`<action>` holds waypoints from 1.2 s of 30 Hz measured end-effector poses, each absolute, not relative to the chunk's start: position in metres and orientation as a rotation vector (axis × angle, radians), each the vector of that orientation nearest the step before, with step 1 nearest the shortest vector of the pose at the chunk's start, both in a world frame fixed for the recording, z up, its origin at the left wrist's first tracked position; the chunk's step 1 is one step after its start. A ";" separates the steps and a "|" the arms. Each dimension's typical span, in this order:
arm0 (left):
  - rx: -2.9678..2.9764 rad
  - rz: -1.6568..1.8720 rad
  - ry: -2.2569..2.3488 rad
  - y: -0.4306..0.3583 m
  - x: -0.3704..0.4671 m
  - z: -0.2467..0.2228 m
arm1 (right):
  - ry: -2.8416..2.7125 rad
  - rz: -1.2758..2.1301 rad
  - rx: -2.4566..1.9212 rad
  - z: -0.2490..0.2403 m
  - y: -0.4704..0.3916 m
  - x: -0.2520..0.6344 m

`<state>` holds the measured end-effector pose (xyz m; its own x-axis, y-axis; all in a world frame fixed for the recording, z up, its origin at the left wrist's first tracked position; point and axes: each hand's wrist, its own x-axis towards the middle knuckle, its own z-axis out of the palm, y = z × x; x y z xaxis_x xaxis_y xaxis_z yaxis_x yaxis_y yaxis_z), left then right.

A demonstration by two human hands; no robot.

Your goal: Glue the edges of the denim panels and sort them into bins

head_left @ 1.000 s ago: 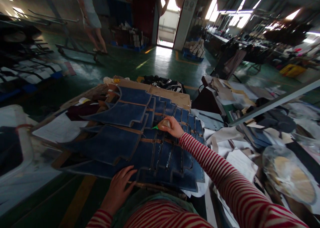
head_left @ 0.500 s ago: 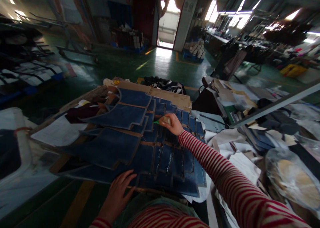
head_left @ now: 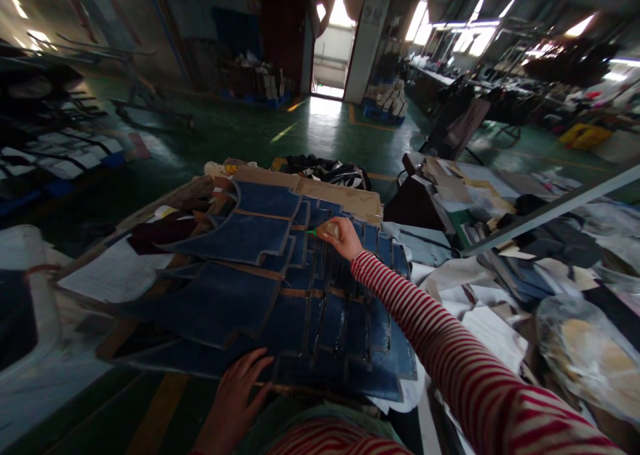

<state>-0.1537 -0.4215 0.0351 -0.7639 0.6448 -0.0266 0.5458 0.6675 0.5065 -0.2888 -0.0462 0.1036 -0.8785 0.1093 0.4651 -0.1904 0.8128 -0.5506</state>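
My right hand (head_left: 347, 240) is closed around a small translucent brownish squeeze bottle (head_left: 330, 229) with a green nozzle. The nozzle points left, over the seam strip between dark blue cut pieces (head_left: 220, 298). Whether the tip touches the surface is hard to tell. These flat pieces, with stepped edges, overlap in rows across a worktop, and glossy wet-looking lines run along several edges right of the middle. At the near edge of the pieces rests my left hand (head_left: 240, 392), fingers stretched out, holding nothing.
Brown cardboard (head_left: 360, 204) borders the far side of the pieces. On the left lie white paper sheets (head_left: 115, 268) and a dark maroon cloth (head_left: 163, 232). A slanted metal bar (head_left: 555, 208), papers and a plastic-wrapped roll (head_left: 590, 355) crowd the right side.
My right hand has shifted slightly up and left with the bottle. My left hand stays at the near edge. A person in the left background has passed mostly out of sight.
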 end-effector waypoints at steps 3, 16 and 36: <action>0.961 0.704 2.679 -0.422 -0.154 0.034 | -2.519 0.842 0.083 0.104 -0.044 -0.288; 0.966 0.692 2.641 -0.422 -0.159 0.037 | -2.456 0.852 0.038 0.102 -0.040 -0.295; 1.016 0.665 2.641 -0.426 -0.165 0.034 | -2.472 0.890 -0.039 0.099 -0.027 -0.328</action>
<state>-0.1653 -0.4259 0.0337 -0.7316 0.6796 -0.0541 0.5731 0.6560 0.4912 -0.3283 -0.0269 0.0987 -0.8704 0.1925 0.4532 -0.1404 0.7851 -0.6032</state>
